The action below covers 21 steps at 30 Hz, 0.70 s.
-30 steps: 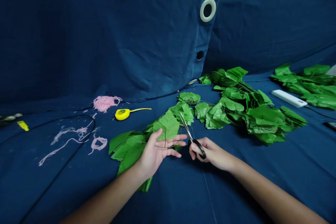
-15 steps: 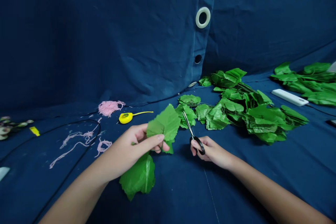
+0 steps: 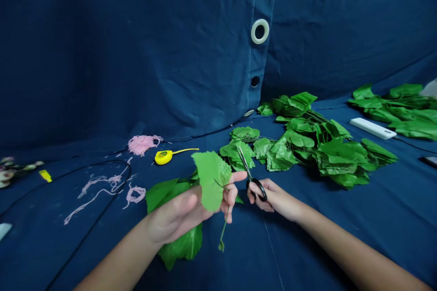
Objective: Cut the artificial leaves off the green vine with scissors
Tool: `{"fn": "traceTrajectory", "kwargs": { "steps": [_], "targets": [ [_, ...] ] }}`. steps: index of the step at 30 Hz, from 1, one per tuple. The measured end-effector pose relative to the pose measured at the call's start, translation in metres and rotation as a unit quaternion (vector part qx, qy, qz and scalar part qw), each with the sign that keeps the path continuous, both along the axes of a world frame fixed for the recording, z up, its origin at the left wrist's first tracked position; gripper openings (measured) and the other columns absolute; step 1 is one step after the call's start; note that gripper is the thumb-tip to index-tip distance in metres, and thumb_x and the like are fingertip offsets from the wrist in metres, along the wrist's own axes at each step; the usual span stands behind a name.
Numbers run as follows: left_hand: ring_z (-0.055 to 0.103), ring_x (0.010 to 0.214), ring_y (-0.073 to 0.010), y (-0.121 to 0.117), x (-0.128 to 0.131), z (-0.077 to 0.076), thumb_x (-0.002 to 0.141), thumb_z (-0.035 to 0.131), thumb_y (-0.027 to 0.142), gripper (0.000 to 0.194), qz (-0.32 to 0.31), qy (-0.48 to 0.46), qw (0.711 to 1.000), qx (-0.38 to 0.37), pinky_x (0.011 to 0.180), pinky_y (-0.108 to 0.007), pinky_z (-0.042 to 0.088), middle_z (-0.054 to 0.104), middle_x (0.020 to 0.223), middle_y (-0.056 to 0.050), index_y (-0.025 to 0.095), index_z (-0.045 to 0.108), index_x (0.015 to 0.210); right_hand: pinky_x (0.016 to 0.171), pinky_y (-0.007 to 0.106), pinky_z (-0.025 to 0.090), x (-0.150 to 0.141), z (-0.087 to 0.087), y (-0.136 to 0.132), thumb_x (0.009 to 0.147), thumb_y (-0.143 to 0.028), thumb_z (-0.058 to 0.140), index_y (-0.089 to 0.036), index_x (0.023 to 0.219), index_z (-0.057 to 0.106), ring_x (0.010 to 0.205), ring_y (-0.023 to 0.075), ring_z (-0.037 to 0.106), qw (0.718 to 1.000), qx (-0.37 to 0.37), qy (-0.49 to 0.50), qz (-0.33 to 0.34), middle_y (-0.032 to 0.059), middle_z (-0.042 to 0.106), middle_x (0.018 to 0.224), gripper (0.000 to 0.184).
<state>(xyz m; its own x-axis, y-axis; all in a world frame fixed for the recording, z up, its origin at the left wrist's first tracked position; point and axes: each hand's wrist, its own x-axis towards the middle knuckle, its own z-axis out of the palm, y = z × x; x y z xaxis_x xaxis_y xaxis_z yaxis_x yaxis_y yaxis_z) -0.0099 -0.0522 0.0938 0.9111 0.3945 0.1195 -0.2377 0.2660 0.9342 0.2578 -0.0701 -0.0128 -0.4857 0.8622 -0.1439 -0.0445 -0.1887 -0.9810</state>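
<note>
Presently, one green leaf (image 3: 209, 173) is being handled, not cut: left hand (image 3: 177, 218) loose, thumb spread, stem (image 3: 224, 231) apparently caught between the half-curled fingers and hanging below. Right hand (image 3: 271, 194) closed round black-handled scissors (image 3: 245, 163), blades upward, near the leaf. Any cut calls for bringing stem and blades together. Containers: none seen; leaf heap (image 3: 341, 157) loose on blue cloth (image 3: 300, 254).

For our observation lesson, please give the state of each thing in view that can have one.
Scissors: blades close together.
Right hand: fingers closed around the scissors.
Left hand: thumb spread, fingers partly curled.
Leaf: raised at the left hand.
Tape measure: partly pulled out.
Pink yarn: bundled, some strands loose.
Leaf pile: lying heaped.
White bar: lying flat.
</note>
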Motion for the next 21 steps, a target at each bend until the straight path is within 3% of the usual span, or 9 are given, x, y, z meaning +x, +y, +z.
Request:
{"fn": "traceTrajectory", "kwargs": {
  "steps": [2,4,5,7,10,17,21],
  "targets": [
    [0.046,0.096,-0.0226,-0.001,0.004,-0.005,0.085,0.032,0.090,0.095,-0.019,-0.004,0.999,-0.048,0.092,-0.038,0.046,0.046,0.111,-0.010,0.021,0.058,0.144,0.044,0.018,0.019,0.000,0.001,0.000,0.097,-0.068,0.052,-0.011,0.083,0.058,0.042,0.0038,0.024,1.000,0.013,0.002,-0.005,-0.0074,0.029,0.049,0.059],
    [0.045,0.090,-0.0207,-0.002,0.008,-0.010,0.085,0.017,0.091,0.100,0.001,0.015,0.997,-0.077,0.088,-0.036,0.046,0.047,0.104,-0.009,0.018,0.064,0.136,0.045,0.018,0.020,-0.001,0.001,0.000,0.098,-0.068,0.051,-0.011,0.083,0.059,0.043,0.0041,0.026,1.000,0.026,0.002,-0.013,-0.0069,0.030,0.049,0.059],
    [0.046,0.088,-0.0195,-0.003,0.011,-0.011,0.092,0.021,0.084,0.090,0.031,0.028,0.996,-0.077,0.085,-0.034,0.046,0.047,0.102,-0.008,0.017,0.065,0.133,0.046,0.018,0.020,-0.001,0.001,0.000,0.098,-0.067,0.051,-0.011,0.084,0.059,0.043,0.0042,0.026,0.999,0.030,0.002,-0.015,-0.0067,0.031,0.049,0.059],
    [0.048,0.082,-0.0159,-0.004,0.015,-0.013,0.100,0.044,0.060,0.054,0.100,0.058,0.992,-0.058,0.078,-0.030,0.046,0.049,0.096,-0.006,0.018,0.068,0.124,0.047,0.018,0.021,0.000,0.002,0.000,0.099,-0.066,0.051,-0.011,0.084,0.059,0.044,0.0043,0.027,0.999,0.033,0.003,-0.018,-0.0066,0.031,0.050,0.058],
    [0.052,0.073,-0.0125,-0.003,0.019,-0.015,0.094,0.066,0.035,0.023,0.167,0.095,0.981,-0.020,0.067,-0.026,0.045,0.054,0.089,-0.003,0.017,0.066,0.109,0.048,0.018,0.023,0.001,0.002,0.001,0.100,-0.066,0.050,-0.011,0.084,0.059,0.045,0.0046,0.028,0.999,0.036,0.004,-0.022,-0.0063,0.031,0.050,0.058],
    [0.060,0.057,-0.0156,0.007,0.024,-0.034,0.094,0.067,0.042,0.029,0.262,0.165,0.947,0.079,0.048,-0.024,0.040,0.064,0.067,-0.003,0.015,0.057,0.099,0.050,0.019,0.023,0.001,0.001,0.002,0.100,-0.067,0.048,-0.011,0.084,0.059,0.046,0.0052,0.029,0.998,0.052,-0.011,-0.024,-0.0060,0.033,0.050,0.059],
    [0.051,0.060,-0.0115,0.006,0.026,-0.038,0.096,0.064,0.046,0.031,0.304,0.219,0.919,0.124,0.054,-0.024,0.039,0.057,0.075,0.001,0.018,0.059,0.108,0.051,0.019,0.024,0.002,0.002,0.002,0.099,-0.069,0.048,-0.011,0.084,0.059,0.047,0.0054,0.031,0.998,0.057,-0.019,-0.023,-0.0060,0.034,0.050,0.061]
  ]
}}
